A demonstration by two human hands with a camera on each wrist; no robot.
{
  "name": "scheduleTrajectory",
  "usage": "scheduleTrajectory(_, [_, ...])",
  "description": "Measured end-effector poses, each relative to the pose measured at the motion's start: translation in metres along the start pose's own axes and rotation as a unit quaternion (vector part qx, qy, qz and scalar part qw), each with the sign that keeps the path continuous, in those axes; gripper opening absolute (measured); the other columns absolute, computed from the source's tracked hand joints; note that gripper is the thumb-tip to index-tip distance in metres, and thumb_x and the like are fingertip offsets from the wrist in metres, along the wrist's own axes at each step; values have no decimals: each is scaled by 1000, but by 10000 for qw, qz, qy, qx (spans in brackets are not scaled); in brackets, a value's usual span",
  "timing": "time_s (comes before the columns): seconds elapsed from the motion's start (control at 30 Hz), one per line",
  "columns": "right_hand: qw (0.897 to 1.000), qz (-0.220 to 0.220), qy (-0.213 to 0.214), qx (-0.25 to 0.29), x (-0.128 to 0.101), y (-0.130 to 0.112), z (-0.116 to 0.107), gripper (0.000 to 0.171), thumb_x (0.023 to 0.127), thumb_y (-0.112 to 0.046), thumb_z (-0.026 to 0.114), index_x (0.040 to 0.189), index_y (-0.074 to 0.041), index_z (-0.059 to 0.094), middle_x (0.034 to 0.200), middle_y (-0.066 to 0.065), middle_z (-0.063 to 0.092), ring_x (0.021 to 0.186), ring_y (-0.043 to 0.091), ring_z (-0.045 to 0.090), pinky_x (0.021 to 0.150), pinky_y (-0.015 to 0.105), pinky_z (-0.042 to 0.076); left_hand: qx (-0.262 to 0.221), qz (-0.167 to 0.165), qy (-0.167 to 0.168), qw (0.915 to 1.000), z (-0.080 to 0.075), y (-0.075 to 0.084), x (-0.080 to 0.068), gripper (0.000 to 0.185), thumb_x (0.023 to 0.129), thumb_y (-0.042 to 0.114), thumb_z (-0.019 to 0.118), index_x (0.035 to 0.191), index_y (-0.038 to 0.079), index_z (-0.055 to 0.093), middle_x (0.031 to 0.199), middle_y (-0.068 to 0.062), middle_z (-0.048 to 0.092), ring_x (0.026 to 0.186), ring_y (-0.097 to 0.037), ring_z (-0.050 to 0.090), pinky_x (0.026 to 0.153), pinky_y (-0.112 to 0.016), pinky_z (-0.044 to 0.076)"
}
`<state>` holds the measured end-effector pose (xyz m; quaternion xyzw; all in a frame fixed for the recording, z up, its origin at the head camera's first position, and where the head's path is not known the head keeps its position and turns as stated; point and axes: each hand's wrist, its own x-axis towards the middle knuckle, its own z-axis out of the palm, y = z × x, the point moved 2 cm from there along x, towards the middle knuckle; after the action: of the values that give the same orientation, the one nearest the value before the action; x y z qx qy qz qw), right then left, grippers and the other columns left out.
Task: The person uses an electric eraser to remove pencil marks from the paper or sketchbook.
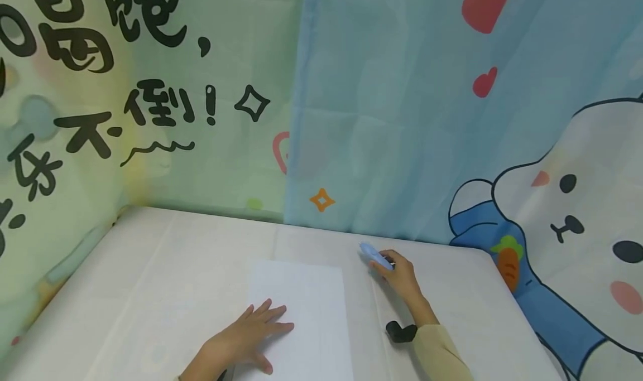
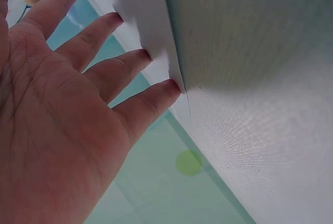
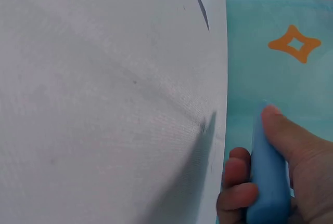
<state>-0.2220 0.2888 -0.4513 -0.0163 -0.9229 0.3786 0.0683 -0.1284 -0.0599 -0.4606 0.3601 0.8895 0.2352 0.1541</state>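
A sheet of white paper [image 1: 311, 314] lies on the white-covered table. My left hand [image 1: 253, 336] is over its left part with fingers spread. In the left wrist view the fingertips [image 2: 171, 86] touch the paper's edge [image 2: 151, 21]. To the right of the sheet, my right hand [image 1: 402, 280] grips a light-blue oblong object [image 1: 374, 255] above the table. In the right wrist view the thumb lies along one side of this blue object [image 3: 269, 182] and curled fingers are on the other; I cannot tell its kind.
The white tabletop [image 1: 166, 280] ends at a back edge against a green and blue printed curtain [image 1: 382, 119]. A black wrist device [image 1: 400, 332] sits at the right sleeve [image 1: 439, 350]. A printed white cartoon animal [image 1: 577, 213] is on the curtain at right.
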Motion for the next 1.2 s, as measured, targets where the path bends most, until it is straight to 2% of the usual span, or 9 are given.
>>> scheduleTrajectory(0.13, [9994,-40,-61,340,-6,2,2,36,91,-18,69,117,7,63,94,18,67,64,10,57,58,22,48,-81,21,-24,10000,4,-1,-1,81,64,30,84,138,13,55,150,-17,42,141,-46,27,108,-67,24])
scheduleTrajectory(0.33, [9918,100,-389,1212,-15,6,5,39,92,-15,68,123,7,61,106,19,67,70,7,60,63,21,52,-49,-40,-98,9999,11,-3,0,81,64,32,84,139,16,55,150,-16,42,142,-45,27,108,-67,25])
scheduleTrajectory(0.6, [9709,1059,398,2111,-19,3,4,46,86,-24,76,122,1,62,92,-4,65,75,5,57,66,19,50,6,3,-85,10000,8,-3,-1,81,65,30,84,139,15,54,151,-16,42,142,-44,27,108,-66,25])
scheduleTrajectory(0.67, [9562,1262,763,2527,-19,2,5,38,84,-21,78,115,-3,66,84,-9,63,72,5,55,65,19,49,-1,11,-83,10000,7,-2,-1,81,65,30,84,139,15,54,151,-16,42,142,-44,27,108,-67,25])
scheduleTrajectory(0.8, [8998,1338,1194,3978,-20,-1,6,9,85,-6,75,92,-11,72,80,-11,66,67,4,52,64,18,48,-54,15,-58,10000,4,-3,-3,81,66,30,84,139,14,54,151,-16,41,142,-45,26,109,-67,24])
scheduleTrajectory(0.87, [8725,1236,1139,4588,-21,-2,8,14,87,-1,71,83,-14,73,84,-9,69,68,5,53,65,17,48,-85,9,-56,9999,3,-3,-2,80,66,30,84,139,15,54,151,-16,41,142,-45,25,109,-66,23])
scheduleTrajectory(0.97, [8697,1101,811,4743,-22,-3,10,16,92,-4,65,85,-17,72,87,-10,71,72,2,61,69,16,52,-103,-33,-73,9999,2,-4,-3,80,67,30,84,140,16,54,152,-15,39,143,-44,24,111,-65,22])
scheduleTrajectory(1.07, [8670,931,397,4879,-23,-2,13,8,98,-9,57,102,-9,64,92,-7,71,82,6,70,77,23,57,-73,-16,-66,10000,1,-6,-2,80,67,29,84,140,15,54,152,-15,39,143,-44,24,111,-65,22])
scheduleTrajectory(1.2, [8471,908,-56,5235,-23,-2,14,20,102,-12,48,119,-1,43,99,-2,71,92,14,72,86,32,56,-78,20,-33,10000,1,-7,1,81,67,30,83,140,15,53,153,-15,38,144,-43,23,112,-64,21])
